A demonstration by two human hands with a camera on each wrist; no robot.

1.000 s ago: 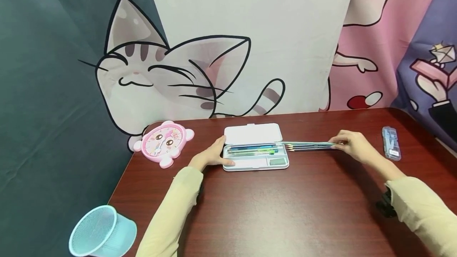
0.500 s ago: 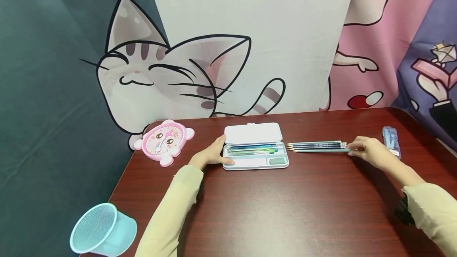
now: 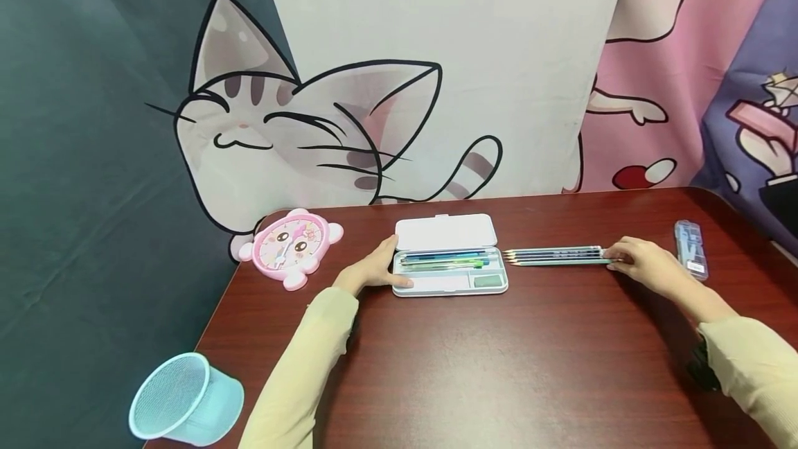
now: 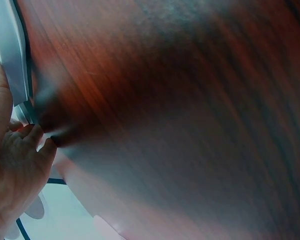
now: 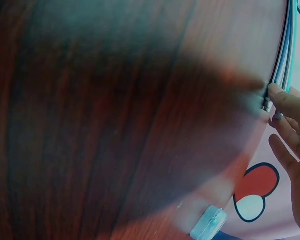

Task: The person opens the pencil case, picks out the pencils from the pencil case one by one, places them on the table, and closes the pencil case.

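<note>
A white pencil case (image 3: pixel 445 234) lies with its lid folded back. Several pens and pencils (image 3: pixel 442 262) fill its rear compartment, and a grey-green block (image 3: pixel 488 281) sits front right. My left hand (image 3: pixel 372 269) holds the case by its left end, thumb over the front rim and fingers at the back corner. Right of the case, several pencils (image 3: pixel 551 252) lie side by side, their sharpened tips toward it. With thumb and fingers my right hand (image 3: pixel 645 265) pinches the blunt end of the nearest, pale green pencil (image 3: pixel 561 262). In the right wrist view my fingertips (image 5: pixel 276 90) meet the pencil ends.
A pink clock (image 3: pixel 289 247) lies at the back left of the brown table (image 3: pixel 474 366). Beyond my right hand is a small blue translucent box (image 3: pixel 690 251). A light-blue mesh basket (image 3: pixel 187 400) stands at the front left. Printed cloth (image 3: pixel 499 54) hangs behind the table.
My right hand has moved right and slightly nearer, bringing the pale green pencil from behind the row to its front side. The left hand keeps its hold on the case.
</note>
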